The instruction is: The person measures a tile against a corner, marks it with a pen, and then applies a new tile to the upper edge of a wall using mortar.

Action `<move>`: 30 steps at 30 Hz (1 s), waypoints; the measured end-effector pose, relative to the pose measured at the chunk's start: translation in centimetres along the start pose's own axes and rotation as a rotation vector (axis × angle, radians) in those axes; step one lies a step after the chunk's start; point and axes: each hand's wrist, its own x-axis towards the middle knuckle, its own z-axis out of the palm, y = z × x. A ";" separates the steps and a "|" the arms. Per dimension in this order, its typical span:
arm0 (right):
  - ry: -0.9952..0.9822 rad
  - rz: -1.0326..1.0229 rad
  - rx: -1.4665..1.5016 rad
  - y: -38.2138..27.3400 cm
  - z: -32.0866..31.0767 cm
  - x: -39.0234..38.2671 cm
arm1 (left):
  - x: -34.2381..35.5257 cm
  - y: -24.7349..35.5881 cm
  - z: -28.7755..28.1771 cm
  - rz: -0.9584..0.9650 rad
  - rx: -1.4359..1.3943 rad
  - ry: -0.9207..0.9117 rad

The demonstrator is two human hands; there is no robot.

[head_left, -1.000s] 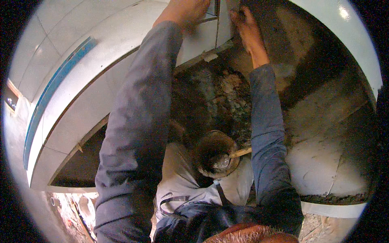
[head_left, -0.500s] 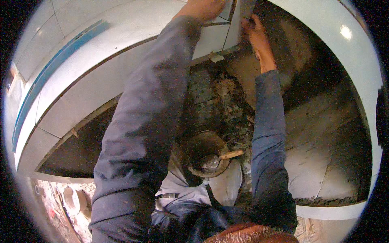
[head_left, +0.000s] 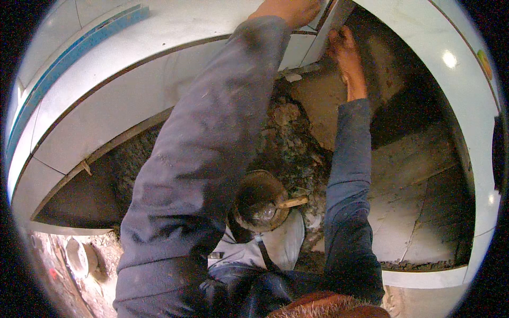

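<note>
At the top of the view, my left hand (head_left: 294,9) reaches over the white tiled ledge, beside an upright pale tile (head_left: 327,33). Its fingers are out of sight past the top edge of the picture. On the other side of that tile is my right hand (head_left: 347,57), its fingers bent and closed at the tile's edge; the fingertips are partly in shadow. A small light chip (head_left: 292,77) lies by the foot of the tiled wall. Between my forearms stands a bucket (head_left: 260,200) with grey material inside and a wooden handle (head_left: 292,202) leaning over its rim.
Curved white tiled walls (head_left: 122,95) surround the low space where I am. A long blue bar (head_left: 69,50) rests on the left ledge. Rough rubble (head_left: 289,127) covers the middle; grey slabs (head_left: 403,212) lie at right. A pale round container (head_left: 79,258) sits outside, lower left.
The whole view has shifted a little, so the bucket and ledge appear farther left. Both hands stay by the upright tile, and the right fingers remain bent at its edge.
</note>
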 end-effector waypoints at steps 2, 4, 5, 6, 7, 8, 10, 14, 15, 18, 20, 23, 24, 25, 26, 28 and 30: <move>0.037 -0.042 0.134 -1.0 1.5 0.0 | -0.4 1.2 -3.0 -0.175 -0.135 -0.049; 0.065 -0.022 0.143 0.2 0.7 -1.0 | -1.3 2.2 -2.6 -0.288 -0.248 -0.128; 0.059 -0.014 0.131 0.0 0.6 -1.0 | -1.3 2.3 -2.8 -0.285 -0.238 -0.143; 0.053 -0.007 0.118 0.0 0.5 -1.1 | -1.2 2.4 -2.9 -0.282 -0.229 -0.158; 0.054 0.000 0.069 -0.1 0.4 -1.1 | -1.2 2.4 -3.0 -0.288 -0.224 -0.163; 0.056 0.005 0.027 -0.4 0.5 -1.0 | -1.1 2.3 -3.3 -0.291 -0.213 -0.168; 0.019 0.018 -0.014 -0.9 0.8 -0.8 | -1.0 2.1 -4.0 -0.292 -0.189 -0.164; -0.028 0.008 -0.064 -0.3 0.4 -0.1 | -0.5 1.1 -3.0 -0.208 -0.120 -0.135; -0.017 -0.014 -0.079 -0.3 0.4 0.1 | -0.3 0.6 -2.7 -0.167 -0.083 -0.124; -0.029 -0.068 -0.065 2.0 -0.8 0.6 | -0.9 2.2 -3.3 -0.239 -0.204 -0.180; -0.041 -0.069 -0.046 2.4 -0.7 0.4 | -1.2 2.2 -3.2 -0.237 -0.219 -0.169; 0.006 -0.127 0.035 -0.2 2.5 0.3 | -0.2 0.3 -4.6 -0.189 -0.132 -0.164; 0.042 -0.128 0.041 -0.2 2.6 -0.5 | -0.4 -0.2 -3.5 -0.171 -0.122 -0.183; 0.052 -0.088 0.023 0.6 1.6 -0.6 | -0.3 0.1 -2.8 -0.166 -0.155 -0.159; 0.062 -0.053 0.007 1.5 0.7 0.1 | -0.2 0.5 -2.3 -0.161 -0.187 -0.132; -0.015 0.002 0.033 2.2 0.3 1.2 | 0.1 0.4 -2.6 -0.135 -0.192 -0.104; -0.175 0.050 0.081 1.6 -0.1 1.7 | 0.1 0.2 -2.9 -0.152 -0.186 -0.127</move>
